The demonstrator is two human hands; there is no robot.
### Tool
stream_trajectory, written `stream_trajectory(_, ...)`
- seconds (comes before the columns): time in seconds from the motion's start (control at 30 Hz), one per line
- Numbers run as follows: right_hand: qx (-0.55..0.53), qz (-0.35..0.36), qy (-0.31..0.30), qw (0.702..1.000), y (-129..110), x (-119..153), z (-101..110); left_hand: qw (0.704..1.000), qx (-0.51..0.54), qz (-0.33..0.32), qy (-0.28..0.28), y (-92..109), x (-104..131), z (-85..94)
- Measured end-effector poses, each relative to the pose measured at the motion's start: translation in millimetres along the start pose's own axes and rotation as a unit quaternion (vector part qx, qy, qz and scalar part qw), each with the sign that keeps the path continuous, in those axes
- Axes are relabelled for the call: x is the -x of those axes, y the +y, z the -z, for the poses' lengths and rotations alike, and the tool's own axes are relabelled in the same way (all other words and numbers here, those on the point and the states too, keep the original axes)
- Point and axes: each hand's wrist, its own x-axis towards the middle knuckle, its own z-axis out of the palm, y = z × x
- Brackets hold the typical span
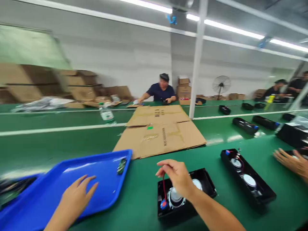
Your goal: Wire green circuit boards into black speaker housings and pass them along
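Observation:
My left hand [78,197], its fingers apart and with nothing in them, is over a blue tray [93,166]. A small green circuit board [121,166] lies at the tray's right end. My right hand [176,176] is above a black speaker housing [207,183], thumb and finger pinched on a red wire [164,187]. Down in the housing's corner, the wire meets a blue and red round part [164,204]. Two round speaker drivers show there, a larger one [176,196] and another [197,184] partly behind my wrist.
To the right lies a second open speaker housing [249,181], with a co-worker's hand [292,160] beyond it. Flattened cardboard [161,134] covers the middle of the bench. A water bottle [107,114] and a white post [197,61] stand farther back. Across the bench sits a person [161,91].

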Motion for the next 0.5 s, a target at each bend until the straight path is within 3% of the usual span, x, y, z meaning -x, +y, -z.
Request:
stream_trajectory(0.1,0.068,-0.017,-0.058,0.996,1.6,-1.7,8.8,0.994,-0.019,0.052,-0.092,-20.0,-8.8,-8.2)
stream_trajectory(0.2,0.087,-0.01,-0.062,0.994,6.8,-2.9,13.2,0.99,-0.01,0.061,-0.125,-24.3,-11.5,-20.1)
stream_trajectory(0.33,0.043,-0.054,-0.071,0.995,11.4,-4.9,13.6,0.992,0.025,0.068,-0.101,-7.9,-14.0,-32.6)
stream_trajectory(0.5,0.019,-0.117,-0.113,0.987,13.2,-7.5,8.8,0.981,0.113,0.109,-0.114,26.0,-30.6,-53.0)
